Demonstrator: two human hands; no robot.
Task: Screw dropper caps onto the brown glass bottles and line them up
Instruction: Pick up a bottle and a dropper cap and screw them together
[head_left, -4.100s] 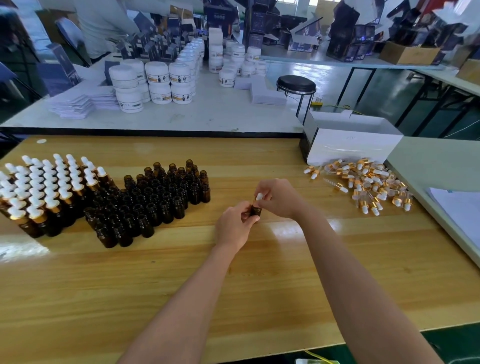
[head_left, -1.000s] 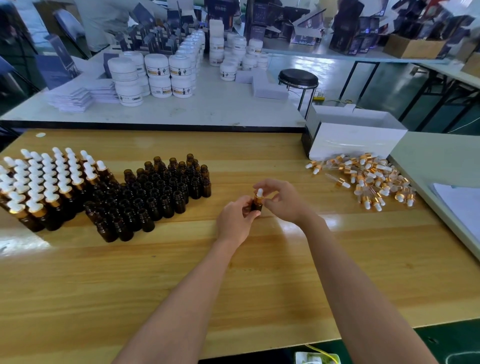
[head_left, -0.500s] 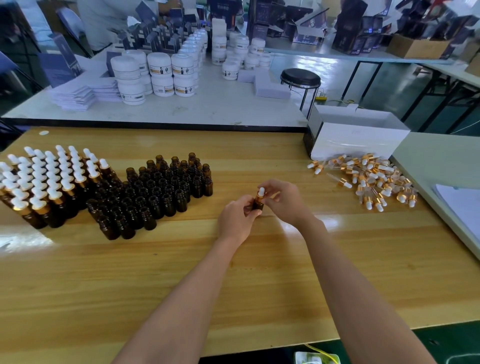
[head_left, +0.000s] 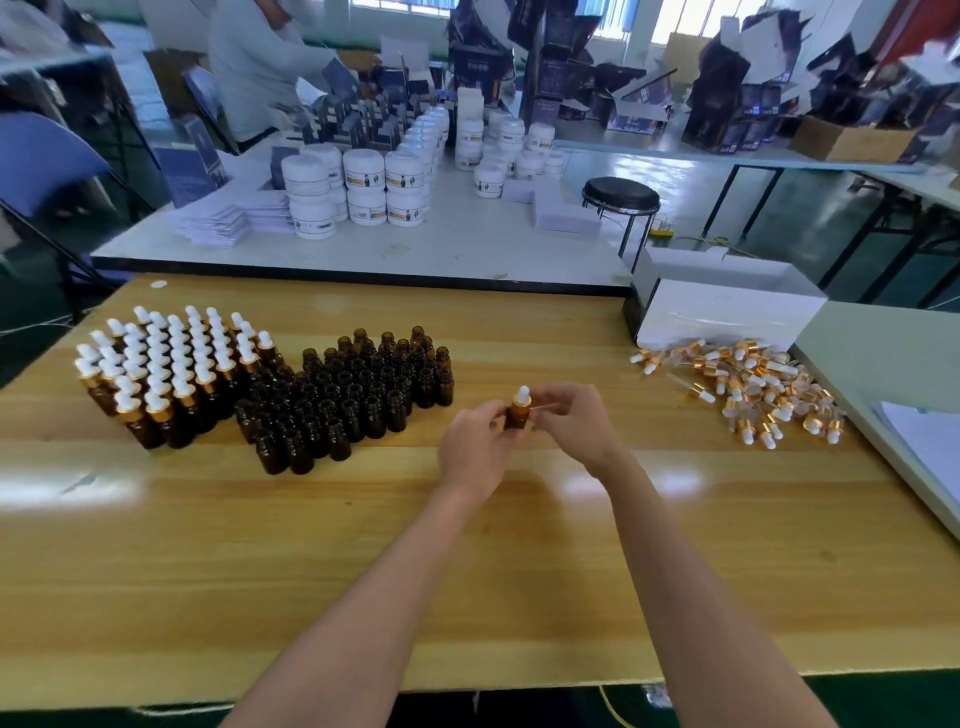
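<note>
Mid-table (head_left: 467, 571): left grip (head_left: 475, 447) curled round one brown bottle (head_left: 518, 415), held upright; right grip (head_left: 571, 423) pinches its dropper cap (head_left: 521, 392), seated on the neck. Open bottles (head_left: 353, 395) cluster just left, contents indistinct. Capped bottles (head_left: 166, 364) in rows near left edge. Loose caps (head_left: 748, 389) heaped by right edge, outside white box (head_left: 727, 314).

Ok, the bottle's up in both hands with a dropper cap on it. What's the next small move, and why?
Probably twist the dropper cap snug with the right hand while the left hand steadies the brown bottle. The right hand pinches the cap's gold collar, the left grips the glass, and I cannot tell whether the cap is seated.
</note>
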